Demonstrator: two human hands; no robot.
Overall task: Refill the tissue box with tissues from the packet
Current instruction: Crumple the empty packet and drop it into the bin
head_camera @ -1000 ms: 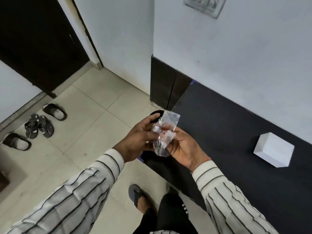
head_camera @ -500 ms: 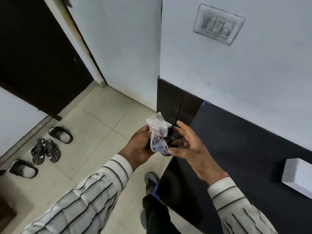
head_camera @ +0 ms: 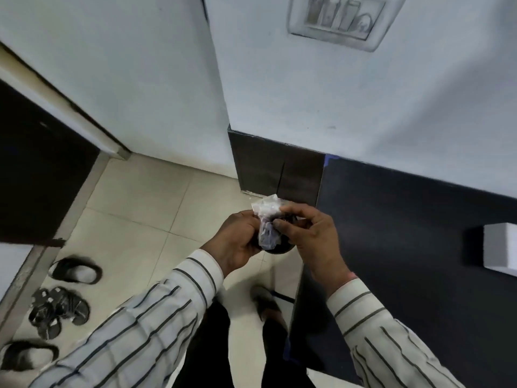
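Single head view, looks forward and steeply down, close on both hands (head_camera: 279, 236); floor (head_camera: 156, 208) left, dark surface (head_camera: 405, 247) right.

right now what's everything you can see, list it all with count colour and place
plastic packet: one, clear and crumpled, held between both hands at centre
round object: one, dark, partly hidden behind the packet and hands; cannot tell what it is
white box: one, on the black counter at the right edge, cut off by the frame
black counter: one, right side, against the wall
switch plate: one, pale, on the wall at top
sandals: several, dark, on the tiled floor at lower left
door: one, dark, at left
left hand: one, gripping the packet
right hand: one, pinching the packet
striped sleeves: two, white with dark stripes, at bottom
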